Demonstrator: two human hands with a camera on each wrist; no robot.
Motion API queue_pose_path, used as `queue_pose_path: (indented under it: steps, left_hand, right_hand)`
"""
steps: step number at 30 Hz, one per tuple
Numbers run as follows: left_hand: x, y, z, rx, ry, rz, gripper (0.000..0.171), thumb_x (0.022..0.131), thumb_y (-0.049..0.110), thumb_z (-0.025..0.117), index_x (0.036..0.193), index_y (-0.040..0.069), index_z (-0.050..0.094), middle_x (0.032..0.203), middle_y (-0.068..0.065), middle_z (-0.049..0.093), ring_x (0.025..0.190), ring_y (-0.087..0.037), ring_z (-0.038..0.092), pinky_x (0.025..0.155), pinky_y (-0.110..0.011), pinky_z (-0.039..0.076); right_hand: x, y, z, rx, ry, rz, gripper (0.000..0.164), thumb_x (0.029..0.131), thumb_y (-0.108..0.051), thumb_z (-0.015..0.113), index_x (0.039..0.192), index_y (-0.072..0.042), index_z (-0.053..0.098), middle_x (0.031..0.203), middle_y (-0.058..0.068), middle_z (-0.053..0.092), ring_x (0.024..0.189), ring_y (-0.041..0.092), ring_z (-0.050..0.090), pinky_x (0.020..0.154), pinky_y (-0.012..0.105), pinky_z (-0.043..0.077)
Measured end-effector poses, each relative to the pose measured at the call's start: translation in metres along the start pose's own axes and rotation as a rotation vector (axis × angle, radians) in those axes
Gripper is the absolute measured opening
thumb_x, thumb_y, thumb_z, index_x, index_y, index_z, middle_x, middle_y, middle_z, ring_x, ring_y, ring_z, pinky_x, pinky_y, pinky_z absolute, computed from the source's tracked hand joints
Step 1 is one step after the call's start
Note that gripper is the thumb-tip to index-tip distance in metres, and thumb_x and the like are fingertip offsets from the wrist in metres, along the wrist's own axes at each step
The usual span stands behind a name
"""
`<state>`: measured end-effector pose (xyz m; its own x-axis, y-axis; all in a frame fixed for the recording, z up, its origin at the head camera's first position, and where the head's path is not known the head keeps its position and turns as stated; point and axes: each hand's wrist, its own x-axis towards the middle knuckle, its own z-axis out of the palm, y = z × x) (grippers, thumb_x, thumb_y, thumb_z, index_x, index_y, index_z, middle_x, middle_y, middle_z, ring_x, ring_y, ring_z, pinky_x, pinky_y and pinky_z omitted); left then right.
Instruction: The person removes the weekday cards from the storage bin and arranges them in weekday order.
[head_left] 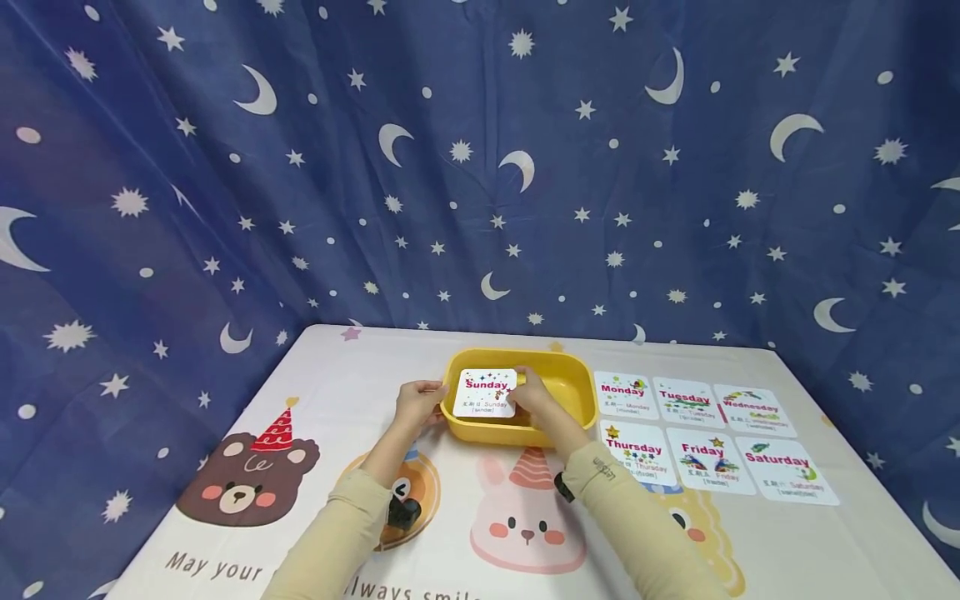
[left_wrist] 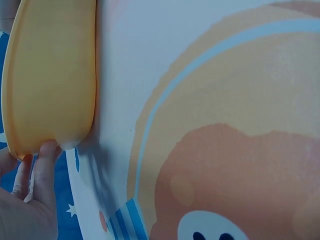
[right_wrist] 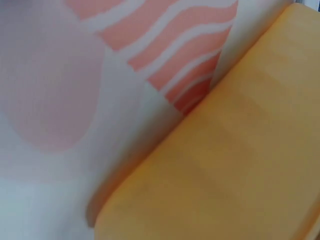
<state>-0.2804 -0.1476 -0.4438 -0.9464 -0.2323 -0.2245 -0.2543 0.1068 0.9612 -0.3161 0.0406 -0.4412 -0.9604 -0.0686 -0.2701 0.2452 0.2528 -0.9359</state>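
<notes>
A yellow plastic basin stands at the far middle of the table. My left hand grips its left end, and the left wrist view shows the fingers against the outer wall of the basin. Inside the basin's opening, a white card printed "Sunday" tilts with its face up. My right hand reaches over the front rim and pinches the card's right edge. Only the outer wall of the basin shows in the right wrist view; the right hand is hidden there.
Right of the basin lie two rows of day cards: Monday, Tuesday and Wednesday behind, Thursday, Friday and Saturday in front. A blue star-and-moon curtain hangs behind the cartoon-printed tablecloth.
</notes>
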Motion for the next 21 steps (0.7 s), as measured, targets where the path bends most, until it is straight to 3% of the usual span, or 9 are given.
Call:
queue_pose_path:
  steps: [5,10,14,21]
  left_hand:
    - [-0.002,-0.004,0.0,0.009,0.023,-0.003,0.029,0.091,0.012,0.061,0.115,-0.005,0.061,0.108,-0.023,0.065,0.063,-0.009,0.06,0.061,-0.026,0.058]
    - [-0.002,-0.002,0.0,0.004,0.026,-0.002,0.029,0.091,0.012,0.061,0.114,-0.005,0.061,0.106,-0.023,0.065,0.064,-0.011,0.061,0.066,-0.029,0.059]
    - [-0.001,0.001,-0.001,0.005,0.031,0.0,0.029,0.092,0.012,0.061,0.115,-0.004,0.061,0.109,-0.023,0.064,0.069,-0.014,0.063,0.06,-0.024,0.057]
    - [-0.003,0.001,0.002,0.002,0.018,-0.004,0.028,0.092,0.013,0.06,0.114,-0.005,0.061,0.101,-0.018,0.065,0.062,-0.009,0.06,0.059,-0.023,0.057]
  right_hand:
    - [-0.006,-0.001,-0.005,0.016,-0.024,0.004,0.07,0.081,0.016,0.05,0.143,-0.006,0.029,0.117,0.022,0.047,0.069,0.019,0.047,0.052,0.018,0.041]
    - [-0.013,-0.008,-0.015,-0.012,-0.027,-0.027,0.071,0.08,0.017,0.049,0.144,-0.006,0.027,0.096,0.018,0.049,0.065,0.017,0.044,0.052,0.018,0.044]
    - [-0.018,-0.013,-0.026,0.001,-0.025,-0.056,0.069,0.082,0.015,0.049,0.144,-0.006,0.027,0.084,0.014,0.046,0.063,0.017,0.043,0.053,0.019,0.044]
    - [-0.029,-0.011,-0.048,0.011,0.001,-0.066,0.066,0.083,0.013,0.048,0.143,-0.007,0.028,0.081,0.008,0.043,0.057,0.012,0.038,0.051,0.019,0.04]
